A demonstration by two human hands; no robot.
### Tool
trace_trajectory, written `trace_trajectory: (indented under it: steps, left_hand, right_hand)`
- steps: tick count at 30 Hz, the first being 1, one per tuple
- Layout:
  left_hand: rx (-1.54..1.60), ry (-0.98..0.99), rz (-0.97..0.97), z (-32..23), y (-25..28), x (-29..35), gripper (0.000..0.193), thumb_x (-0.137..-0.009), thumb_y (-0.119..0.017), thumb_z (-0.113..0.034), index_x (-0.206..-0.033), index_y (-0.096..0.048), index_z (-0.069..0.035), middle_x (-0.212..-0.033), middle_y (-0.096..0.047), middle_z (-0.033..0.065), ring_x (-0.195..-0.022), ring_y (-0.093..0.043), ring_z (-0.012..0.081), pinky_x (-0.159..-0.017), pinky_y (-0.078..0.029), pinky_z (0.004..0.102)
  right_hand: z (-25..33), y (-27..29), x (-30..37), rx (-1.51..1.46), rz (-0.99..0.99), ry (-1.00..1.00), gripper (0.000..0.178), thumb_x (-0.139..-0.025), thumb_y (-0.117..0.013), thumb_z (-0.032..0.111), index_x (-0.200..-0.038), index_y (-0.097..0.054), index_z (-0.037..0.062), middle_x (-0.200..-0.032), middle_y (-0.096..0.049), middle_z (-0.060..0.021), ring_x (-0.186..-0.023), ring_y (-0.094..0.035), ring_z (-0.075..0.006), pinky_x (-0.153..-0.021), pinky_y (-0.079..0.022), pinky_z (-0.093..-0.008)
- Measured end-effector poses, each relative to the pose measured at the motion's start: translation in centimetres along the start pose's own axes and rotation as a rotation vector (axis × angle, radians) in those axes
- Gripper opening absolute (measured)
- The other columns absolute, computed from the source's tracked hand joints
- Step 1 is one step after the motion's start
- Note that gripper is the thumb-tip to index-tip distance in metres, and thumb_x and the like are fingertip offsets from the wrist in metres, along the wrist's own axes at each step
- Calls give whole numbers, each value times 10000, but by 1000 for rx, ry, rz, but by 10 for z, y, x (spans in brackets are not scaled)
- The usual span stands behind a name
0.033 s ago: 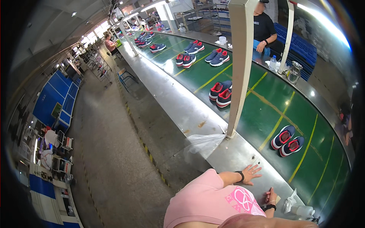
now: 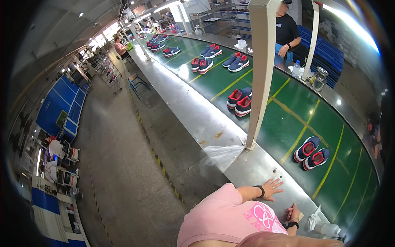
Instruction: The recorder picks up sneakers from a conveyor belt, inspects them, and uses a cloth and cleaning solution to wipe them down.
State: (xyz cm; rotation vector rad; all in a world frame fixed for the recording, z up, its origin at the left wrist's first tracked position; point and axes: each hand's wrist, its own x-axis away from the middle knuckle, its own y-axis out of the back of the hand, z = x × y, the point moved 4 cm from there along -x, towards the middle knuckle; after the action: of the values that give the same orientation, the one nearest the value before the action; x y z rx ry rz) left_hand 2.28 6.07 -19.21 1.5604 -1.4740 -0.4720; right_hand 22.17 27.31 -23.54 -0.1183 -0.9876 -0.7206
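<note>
My left hand (image 2: 272, 189) lies palm down on the metal ledge (image 2: 242, 173) beside the conveyor, its fingers spread and nothing in them. A dark band circles that wrist. Closer to me, my right hand (image 2: 293, 212) rests on the same ledge with its fingers curled. A small pale piece (image 2: 300, 215) shows beside those fingers; whether they grip it, I cannot tell. Beyond the ledge, a pair of navy sneakers (image 2: 311, 153) with red linings and white soles stands on the green belt (image 2: 296, 119). Neither hand touches the shoes.
A white post (image 2: 261, 78) rises from the ledge, with clear plastic film (image 2: 222, 154) at its foot. A crumpled white wrapper (image 2: 314, 218) and a bottle (image 2: 328, 229) lie right of my right hand. More sneakers (image 2: 240, 101) sit farther along. Across the belt stands a person (image 2: 286, 31).
</note>
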Motion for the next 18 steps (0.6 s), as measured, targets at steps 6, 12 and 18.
trace_trajectory:
  steps: [6,12,18]
  left_hand:
    - [3,-2,6,-1,0,1,870,-808,-617,-554,-1524,-192,-303,-1605,86,110,-1466,117,347,-1140,18,568]
    - [-5,-9,12,1,-6,-4,877,-802,-617,-574,-1523,-197,-303,-1604,89,118,-1462,121,362,-1138,9,575]
    - [-14,-13,2,1,-4,-2,873,-808,-612,-578,-1523,-197,-296,-1602,87,128,-1460,120,372,-1136,3,583]
  right_hand:
    - [-5,5,-20,14,44,3,630,-917,-488,593,-575,-578,71,-416,-483,-39,-294,-405,-176,-297,-319,-292]
    - [-3,7,-19,13,45,-47,655,-900,-494,623,-575,-589,62,-421,-492,-45,-297,-418,-178,-304,-342,-284]
    - [2,3,-14,14,41,-65,687,-891,-477,652,-576,-593,52,-421,-494,-47,-292,-413,-173,-299,-343,-283]
